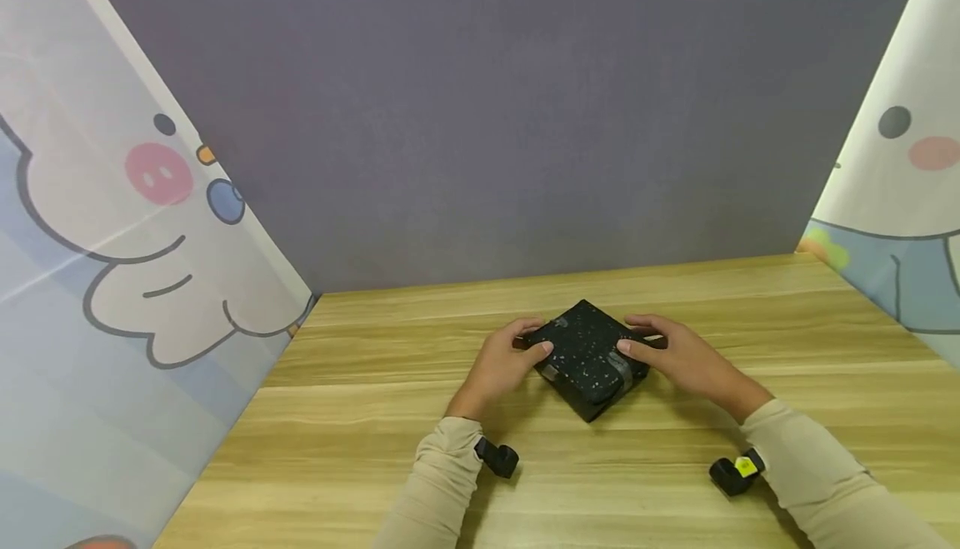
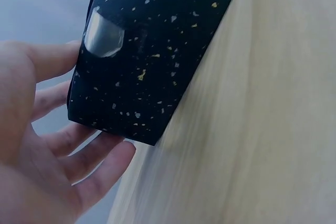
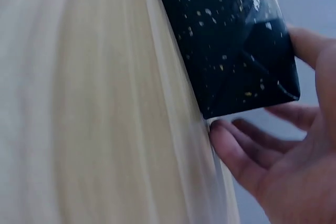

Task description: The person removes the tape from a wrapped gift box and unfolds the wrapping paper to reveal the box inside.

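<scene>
Between both hands, in the head view, is a box wrapped in black paper with white and gold specks (image 1: 585, 349), one corner pointing toward me. The left hand (image 1: 498, 370) holds its left corner, thumb on the top edge and the other fingers along the side. At the right corner, the right hand (image 1: 690, 361) grips in a like way, thumb on top. Shiny clear tape (image 2: 104, 34) shows on the side in the left wrist view. In the right wrist view, folded paper and more tape (image 3: 265, 4) cover another side. The box's underside is hidden.
The box is over a wood-grain table (image 1: 360, 441). Behind it rises a plain grey wall (image 1: 510, 116). Panels with cartoon animals stand at the left (image 1: 97, 282) and right (image 1: 900, 199). Each sleeved wrist carries a small black camera (image 1: 501, 459).
</scene>
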Motion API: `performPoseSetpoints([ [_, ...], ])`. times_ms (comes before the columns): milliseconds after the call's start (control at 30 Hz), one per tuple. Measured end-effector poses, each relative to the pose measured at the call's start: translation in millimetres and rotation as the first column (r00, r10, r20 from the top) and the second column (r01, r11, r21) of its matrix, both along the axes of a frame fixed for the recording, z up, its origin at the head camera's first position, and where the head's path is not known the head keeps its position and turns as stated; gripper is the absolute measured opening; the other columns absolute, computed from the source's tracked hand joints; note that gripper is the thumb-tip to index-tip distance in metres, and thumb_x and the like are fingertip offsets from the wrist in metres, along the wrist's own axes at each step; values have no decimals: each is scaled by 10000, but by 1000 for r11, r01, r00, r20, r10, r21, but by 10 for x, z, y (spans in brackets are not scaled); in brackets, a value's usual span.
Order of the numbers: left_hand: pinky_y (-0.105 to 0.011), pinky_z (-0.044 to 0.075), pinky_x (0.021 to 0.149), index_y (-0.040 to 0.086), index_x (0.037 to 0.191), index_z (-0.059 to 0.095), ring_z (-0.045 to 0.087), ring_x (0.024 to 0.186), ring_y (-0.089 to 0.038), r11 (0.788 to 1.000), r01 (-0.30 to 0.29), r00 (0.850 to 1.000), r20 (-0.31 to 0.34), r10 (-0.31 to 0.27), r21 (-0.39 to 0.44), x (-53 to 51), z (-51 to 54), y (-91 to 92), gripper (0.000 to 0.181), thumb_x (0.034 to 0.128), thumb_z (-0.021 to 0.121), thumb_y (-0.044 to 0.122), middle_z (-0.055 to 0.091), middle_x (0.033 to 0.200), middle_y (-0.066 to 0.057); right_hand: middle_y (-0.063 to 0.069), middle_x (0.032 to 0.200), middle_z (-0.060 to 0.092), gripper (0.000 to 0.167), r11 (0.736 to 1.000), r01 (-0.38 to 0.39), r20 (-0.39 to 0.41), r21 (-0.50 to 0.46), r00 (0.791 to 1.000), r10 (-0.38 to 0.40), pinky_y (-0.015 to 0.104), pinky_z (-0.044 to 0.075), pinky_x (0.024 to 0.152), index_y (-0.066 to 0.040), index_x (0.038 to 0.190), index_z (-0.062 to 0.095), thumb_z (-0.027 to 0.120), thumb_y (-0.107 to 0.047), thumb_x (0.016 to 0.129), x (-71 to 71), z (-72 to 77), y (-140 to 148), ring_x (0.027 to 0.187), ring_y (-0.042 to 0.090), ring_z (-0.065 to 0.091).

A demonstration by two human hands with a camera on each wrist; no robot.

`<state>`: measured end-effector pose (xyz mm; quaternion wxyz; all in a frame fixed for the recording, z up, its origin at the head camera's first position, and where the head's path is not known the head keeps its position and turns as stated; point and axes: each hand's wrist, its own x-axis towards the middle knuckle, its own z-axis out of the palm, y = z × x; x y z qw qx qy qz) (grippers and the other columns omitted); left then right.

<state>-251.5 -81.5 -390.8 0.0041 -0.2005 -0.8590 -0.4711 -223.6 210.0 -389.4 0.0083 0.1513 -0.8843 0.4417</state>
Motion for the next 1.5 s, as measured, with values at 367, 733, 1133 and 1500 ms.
performPoseSetpoints([
  [367,-430,514,885,195,1405,588,598,1125,-229,996,-18,999,41,21,-84,50,46,-20,532,944,696,438,633,1259,-61,221,1161,639,652,982,175,-6,69,985,-175,398,543,734,11,1336,567,451,-554,1034,9,38,-46,905,263,670],
  [733,-386,505,733,195,1493,489,595,884,-167,991,8,996,84,3,-135,49,72,47,739,887,713,555,619,1065,-14,244,1170,631,657,984,173,-8,33,985,-173,399,534,736,72,1419,453,517,-461,1040,18,76,-63,870,229,677],
  [1133,-351,480,656,204,1455,520,569,765,-152,988,16,996,87,-3,-151,53,78,37,681,905,682,571,606,981,24,315,1268,548,652,988,105,22,-112,994,-104,362,589,694,110,1460,349,549,-353,1047,31,58,-97,957,298,656],
  [1500,-330,464,602,181,1250,614,576,671,-132,990,-34,998,38,40,-134,73,96,40,363,1017,567,456,624,864,42,328,1421,444,816,1000,13,32,10,999,-14,564,506,913,30,1561,218,575,-459,1014,71,84,-132,1242,486,510],
])
